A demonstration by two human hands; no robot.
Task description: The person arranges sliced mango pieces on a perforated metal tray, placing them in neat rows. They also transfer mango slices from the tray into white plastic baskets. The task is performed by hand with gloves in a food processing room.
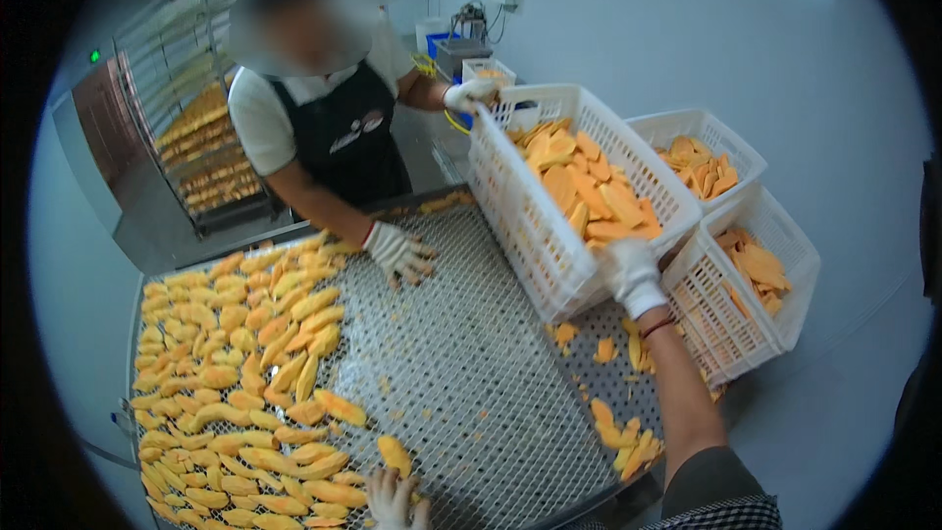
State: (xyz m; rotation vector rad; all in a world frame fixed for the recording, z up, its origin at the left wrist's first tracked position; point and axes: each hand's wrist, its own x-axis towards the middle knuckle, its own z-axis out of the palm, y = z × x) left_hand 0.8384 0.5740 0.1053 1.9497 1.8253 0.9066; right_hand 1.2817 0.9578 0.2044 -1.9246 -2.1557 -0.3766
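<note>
My right hand (633, 276), in a white knit glove, grips the near end of a white perforated plastic crate (530, 235) heaped with orange slices (589, 184), likely sweet potato. The crate sits tilted at the right side of a wire mesh tray (471, 353). My left hand (396, 499), also gloved and partly cut off by the lower edge, rests over the mesh with fingers apart. Just beyond its fingertips lies a single slice (395, 455). Rows of slices (243, 383) cover the tray's left half. Whether a slice lies under my left palm is hidden.
Across the tray, a co-worker in a dark apron (346, 136) holds the crate's far end with one gloved hand (471, 96); the other hand (399, 252) hovers at the mesh. Two more crates (743, 302) stand right. Loose slices (625, 438) lie on the perforated tabletop. A loaded rack (199, 140) stands behind.
</note>
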